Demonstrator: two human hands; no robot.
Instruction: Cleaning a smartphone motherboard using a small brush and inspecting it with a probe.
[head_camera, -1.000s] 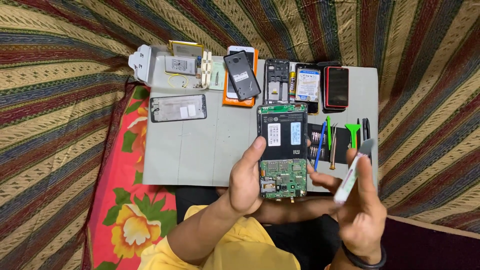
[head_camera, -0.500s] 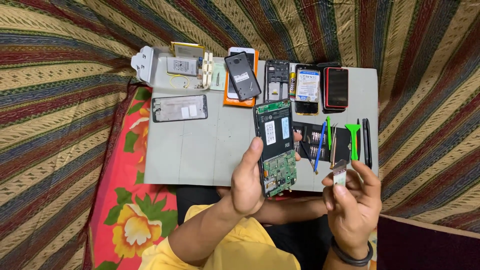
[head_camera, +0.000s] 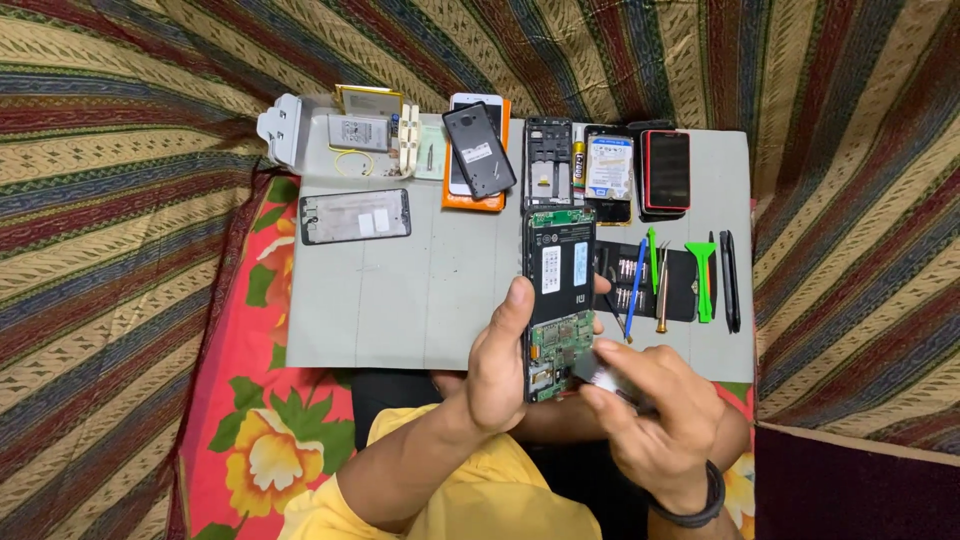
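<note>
My left hand (head_camera: 497, 367) grips an opened phone (head_camera: 559, 290) by its left edge, held upright over the grey work mat (head_camera: 400, 310). The phone's back is off, showing a black battery and a green circuit board at the bottom. My right hand (head_camera: 655, 425) pinches a small white and grey tool (head_camera: 607, 377) whose tip rests against the lower right of the circuit board.
Along the mat's far edge lie a white charger (head_camera: 281, 129), a battery (head_camera: 358, 132), phones on an orange box (head_camera: 478, 150), a bare frame (head_camera: 548, 165) and a red phone (head_camera: 666, 170). A screen frame (head_camera: 356, 216) lies left. Screwdrivers and green pry tools (head_camera: 700, 280) lie right.
My right hand turned the white tool down from an upright hold and brought it left to the phone's circuit board. The phone stays in my left hand.
</note>
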